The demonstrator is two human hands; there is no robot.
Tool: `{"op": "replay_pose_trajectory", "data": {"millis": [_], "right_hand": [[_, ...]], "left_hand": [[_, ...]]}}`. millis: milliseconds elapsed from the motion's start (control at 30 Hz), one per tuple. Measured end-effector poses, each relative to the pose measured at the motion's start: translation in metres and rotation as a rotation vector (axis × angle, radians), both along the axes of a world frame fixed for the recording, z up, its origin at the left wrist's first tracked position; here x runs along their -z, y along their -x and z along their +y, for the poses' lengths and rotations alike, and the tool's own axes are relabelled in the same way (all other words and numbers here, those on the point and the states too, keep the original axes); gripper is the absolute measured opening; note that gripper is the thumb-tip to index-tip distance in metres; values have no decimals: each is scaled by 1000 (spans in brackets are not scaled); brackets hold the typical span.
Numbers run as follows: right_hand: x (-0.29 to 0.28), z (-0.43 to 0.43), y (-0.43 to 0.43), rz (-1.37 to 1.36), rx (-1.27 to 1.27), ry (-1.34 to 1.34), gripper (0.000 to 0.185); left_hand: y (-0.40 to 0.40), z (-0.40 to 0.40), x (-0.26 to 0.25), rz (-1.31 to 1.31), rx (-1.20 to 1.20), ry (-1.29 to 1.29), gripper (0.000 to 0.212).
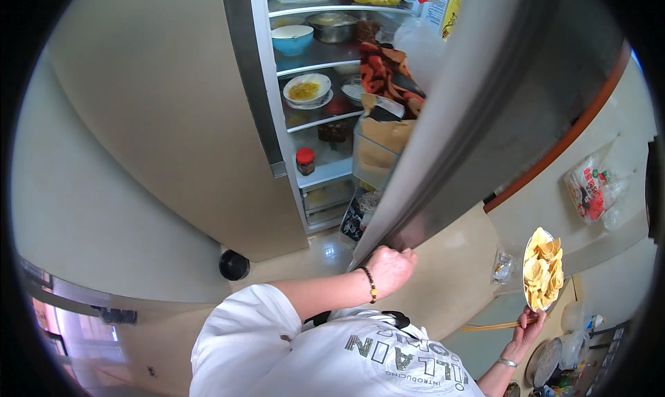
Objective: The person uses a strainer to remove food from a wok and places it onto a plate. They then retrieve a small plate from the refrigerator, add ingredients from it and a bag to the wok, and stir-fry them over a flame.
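Observation:
My left hand (392, 272), with a beaded bracelet at its wrist, has its fingers curled at the near edge of the open refrigerator door (441, 132); the fingertips are partly hidden. Out to the right, my right hand (531, 327) holds a white plate heaped with pale yellow, curved chip-like pieces (543, 270), tilted in this view. The same hand has a pair of wooden chopsticks (491, 326) between its fingers, pointing left. Inside the refrigerator are a blue bowl (292, 45), a metal pot (332, 33), a white bowl of yellow food (306, 89) and a red-lidded jar (305, 167).
Door shelves hold a brown paper bag (384, 142) and other packages. A tall beige panel (171, 111) stands left of the refrigerator, with a black bin (234, 265) at its foot. Plastic bags (592, 184) hang at the right, above a counter side with a lidded pan (545, 363).

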State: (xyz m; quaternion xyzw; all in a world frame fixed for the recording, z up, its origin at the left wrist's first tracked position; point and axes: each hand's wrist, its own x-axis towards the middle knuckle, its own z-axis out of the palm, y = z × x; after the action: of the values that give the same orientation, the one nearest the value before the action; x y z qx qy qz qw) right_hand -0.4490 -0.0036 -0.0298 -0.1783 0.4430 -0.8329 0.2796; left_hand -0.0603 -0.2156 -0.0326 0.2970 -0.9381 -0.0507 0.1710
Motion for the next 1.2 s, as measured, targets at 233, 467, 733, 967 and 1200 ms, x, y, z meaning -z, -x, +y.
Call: {"op": "replay_pose_trajectory", "data": {"millis": [233, 467, 733, 967, 1200], "right_hand": [[-1, -2, -16, 37, 46, -12, 25], [-14, -15, -47, -3, 117, 26, 23], [-25, -19, -70, 16, 191, 10, 23], [-24, -24, -85, 46, 425, -69, 10], [-32, -34, -97, -7, 466, -17, 4]], "left_hand": [[17, -20, 9, 212, 497, 26, 9], [25, -51, 25, 444, 871, -44, 10], [-30, -143, 87, 326, 599, -674, 18], [-21, -206, 58, 692, 276, -711, 24], [-38, -247, -68, 1403, 231, -389, 18]]}}
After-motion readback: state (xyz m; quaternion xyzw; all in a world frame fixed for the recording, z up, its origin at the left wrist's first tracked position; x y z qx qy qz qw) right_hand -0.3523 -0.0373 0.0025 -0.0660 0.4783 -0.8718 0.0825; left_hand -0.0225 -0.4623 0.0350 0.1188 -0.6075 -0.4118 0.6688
